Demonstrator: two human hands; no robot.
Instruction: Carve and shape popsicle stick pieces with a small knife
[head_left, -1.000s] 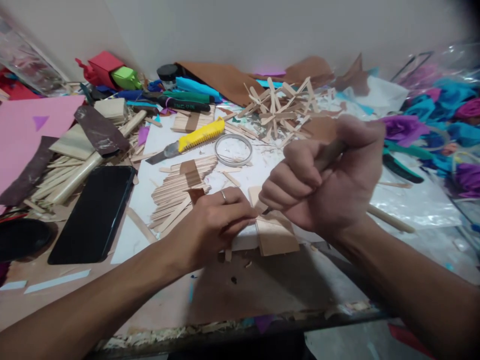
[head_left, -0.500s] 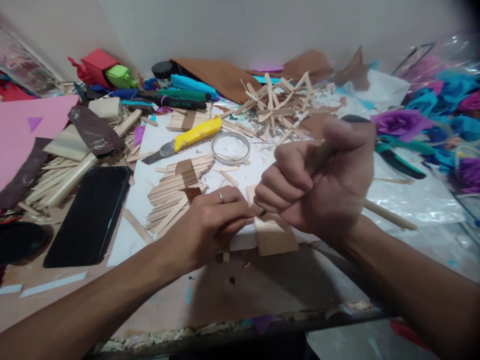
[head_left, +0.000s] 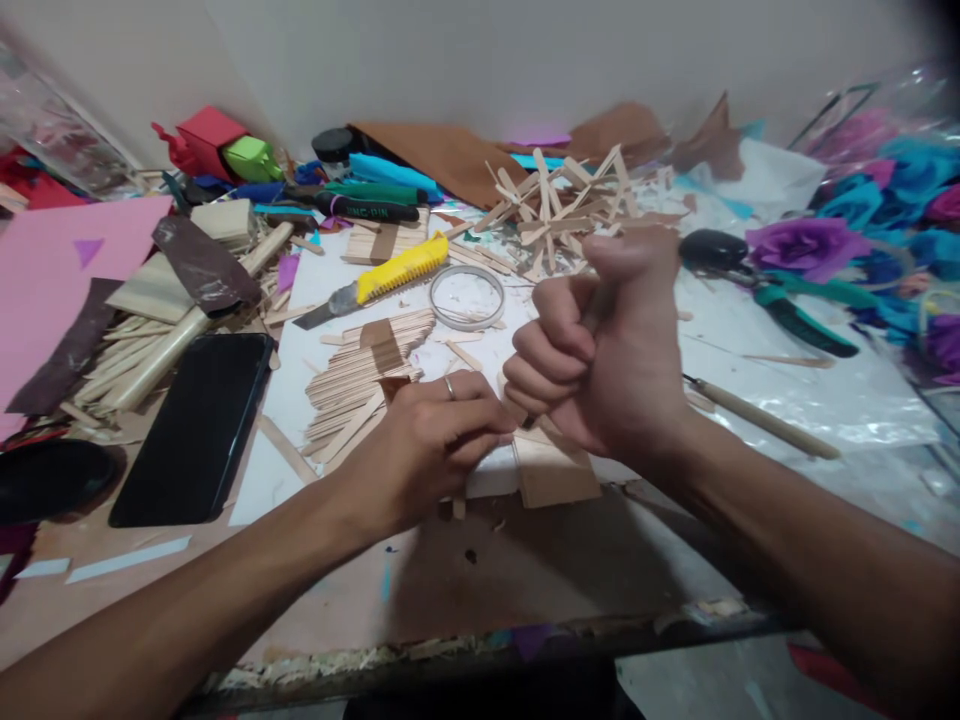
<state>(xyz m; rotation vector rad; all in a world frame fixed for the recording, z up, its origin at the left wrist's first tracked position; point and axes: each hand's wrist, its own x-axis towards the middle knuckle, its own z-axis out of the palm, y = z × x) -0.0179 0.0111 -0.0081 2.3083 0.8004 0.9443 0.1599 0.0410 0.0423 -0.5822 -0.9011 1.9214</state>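
While the right hand (head_left: 611,355) squeezes a brown handle (head_left: 598,304) by a flat tan wooden block (head_left: 556,474), the left hand (head_left: 439,440) pinches narrow. What it holds is hidden.

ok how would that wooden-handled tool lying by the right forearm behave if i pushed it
The wooden-handled tool would probably roll, since its handle looks round and it lies on its side. It should feel stiff and fairly light, being straight and slim. Its narrow dark tip might catch as it turns.
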